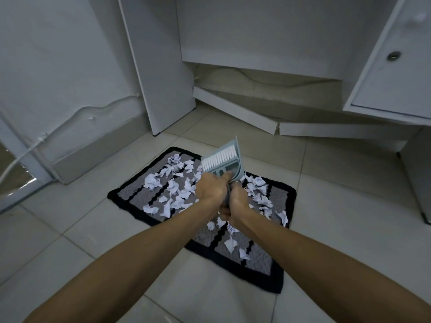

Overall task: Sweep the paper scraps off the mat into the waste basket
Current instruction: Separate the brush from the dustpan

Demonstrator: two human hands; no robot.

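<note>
Both hands are covering the handles of a grey-blue brush and dustpan set (222, 163), so where one piece ends and the other begins is hard to make out; only the white bristles and the pan's pale blade are showing clearly above the knuckles. The forearms are hiding part of the mat's middle, and the waste basket is not appearing anywhere in view.

The paper scraps (173, 185) are lying as small, crumpled white pieces, a few carrying faint blue print, scattered in loose bands over the mat (261, 259), which is showing grey panels with wavy black stripes and a black border, and is resting askew on the pale tiled floor (338, 206) before a white desk (161, 66).

The left hand (211, 188) is curling closed around the set near the brush's base, fingers wrapping its front. The right hand (234, 202) is gripping the handle just below, touching the left. Both are hovering above the mat's centre, with scraps spreading on either side and beneath them.
</note>
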